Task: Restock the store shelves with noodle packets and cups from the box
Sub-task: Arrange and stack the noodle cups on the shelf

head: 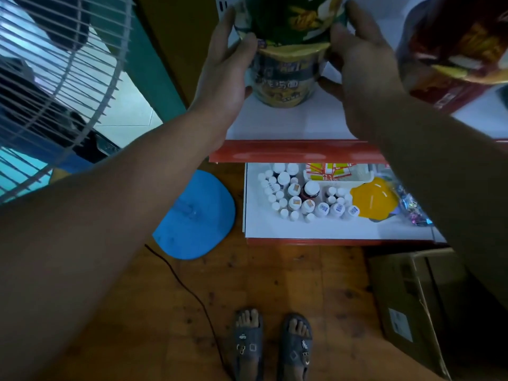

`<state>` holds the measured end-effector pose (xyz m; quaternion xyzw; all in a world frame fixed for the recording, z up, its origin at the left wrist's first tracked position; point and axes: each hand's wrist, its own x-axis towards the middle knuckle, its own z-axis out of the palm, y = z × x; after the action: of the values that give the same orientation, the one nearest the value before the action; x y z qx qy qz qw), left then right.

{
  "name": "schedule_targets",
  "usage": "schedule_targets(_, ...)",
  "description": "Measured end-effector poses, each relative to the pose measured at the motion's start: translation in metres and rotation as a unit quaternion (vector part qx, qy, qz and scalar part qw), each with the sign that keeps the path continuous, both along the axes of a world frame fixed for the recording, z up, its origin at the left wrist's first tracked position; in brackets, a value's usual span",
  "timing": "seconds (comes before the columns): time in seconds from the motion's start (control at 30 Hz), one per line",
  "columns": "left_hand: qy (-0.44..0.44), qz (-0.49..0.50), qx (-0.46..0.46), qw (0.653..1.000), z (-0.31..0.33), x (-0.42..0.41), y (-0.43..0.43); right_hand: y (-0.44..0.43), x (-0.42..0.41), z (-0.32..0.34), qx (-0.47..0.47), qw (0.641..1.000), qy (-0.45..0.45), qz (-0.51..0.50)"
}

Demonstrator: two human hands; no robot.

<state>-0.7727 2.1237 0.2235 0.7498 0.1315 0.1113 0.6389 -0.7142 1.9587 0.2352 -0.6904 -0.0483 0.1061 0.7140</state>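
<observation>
upper shelf (288, 119): white board with a red front lip. on it stands a noodle cup (283, 78), yellow and grey print, upright, with a second, green-topped cup (291, 20) sitting on it, partly cut off by the top of the frame.

left hand (228, 64): palm and fingers laid along the left side of the stacked cups, fingers spread, thumb forward near the seam between the two.

right hand (360, 59): mirrors it on the right side, fingers curved round the rim. both hands are pressed to the cups rather than closed into a fist; whether they bear weight cannot be told.

to the right on the same shelf: a red noodle cup (461, 50), close to the right forearm, blurred.

lower shelf (302, 232): white, red edged, holding a cluster of small white-capped bottles (299, 196), a yellow round item (373, 199), a shiny packet (412, 207) and a white tray with yellow-red labels (335, 174).

floor: wooden boards (275, 284); a cardboard box (412, 306) at the lower right, under the right arm; a standing fan (55, 78) at the left with its blue base (195, 215) beside the shelving and a black cord (192, 295) trailing across the boards; two feet in grey sandals (272, 345) in front of the shelves.
</observation>
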Motion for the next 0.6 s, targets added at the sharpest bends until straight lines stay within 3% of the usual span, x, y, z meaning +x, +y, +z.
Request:
schedule_targets(0.33, -0.049, -0.030, 0.049, 0.997, 0.002, 0.007, 0.009, 0.002, 0.003, 0.010, -0.043, 0.999, 0.000, 0.027)
schedule_targets(0.6, -0.022, -0.038, 0.125, 0.991, 0.020, -0.011, 0.007, 0.008, 0.002, 0.005, -0.074, 0.997, -0.019, 0.019)
